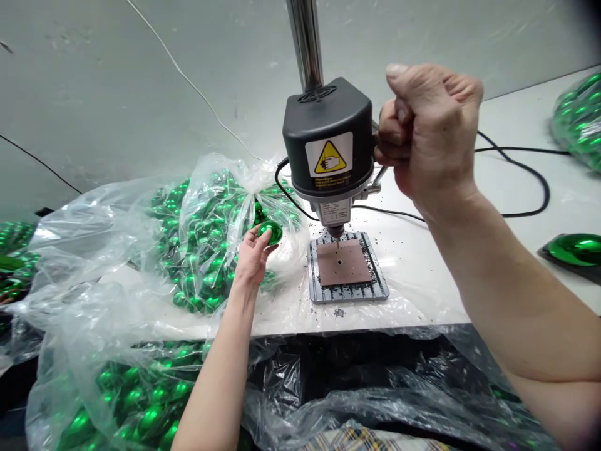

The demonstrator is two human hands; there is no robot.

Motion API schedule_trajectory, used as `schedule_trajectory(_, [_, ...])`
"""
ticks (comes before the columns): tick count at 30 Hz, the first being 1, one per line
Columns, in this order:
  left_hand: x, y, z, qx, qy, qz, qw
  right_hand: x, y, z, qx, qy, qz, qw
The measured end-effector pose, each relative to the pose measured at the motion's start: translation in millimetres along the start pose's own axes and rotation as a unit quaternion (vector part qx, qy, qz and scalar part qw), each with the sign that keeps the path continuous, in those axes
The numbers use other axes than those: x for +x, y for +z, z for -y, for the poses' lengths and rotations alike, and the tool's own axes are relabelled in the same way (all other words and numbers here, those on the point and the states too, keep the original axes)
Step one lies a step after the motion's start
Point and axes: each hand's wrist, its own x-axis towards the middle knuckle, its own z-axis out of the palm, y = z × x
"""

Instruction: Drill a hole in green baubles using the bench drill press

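A shiny green bauble (271,232) is held between the thumb and fingers of my left hand (253,255), left of the drill press. My right hand (432,125) is closed at the right side of the black drill press head (323,119), around what looks like its feed handle; the grip itself is mostly hidden by the fingers. Under the head, the drill bit (337,243) points down at a brown square board (354,263) with a small dark hole. That board lies on the grooved grey base plate (315,292), with dark shavings scattered around it.
A clear plastic bag full of green baubles (201,244) lies at the left on the white table (436,275). Another open bag of baubles (136,401) sits below the table edge. A black cable (526,215) loops at the right, near more green baubles (582,125).
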Motion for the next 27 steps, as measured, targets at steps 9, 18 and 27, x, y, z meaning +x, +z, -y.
schedule_trajectory(9, [-70.1,51.6,12.0,-0.084,-0.113,0.146,0.979,0.8,1.1,0.0,-0.009,0.009,0.006,1.000])
schedule_trajectory(18, [-62.1,81.5,50.3,0.080,-0.054,0.125,0.987,-1.0,-2.4,0.1,-0.062,0.011,0.036,0.997])
schedule_trajectory(27, [-64.0,94.1,64.5,0.192,0.042,0.112,0.974,-3.7,-2.5,0.2,-0.057,0.000,0.040,0.998])
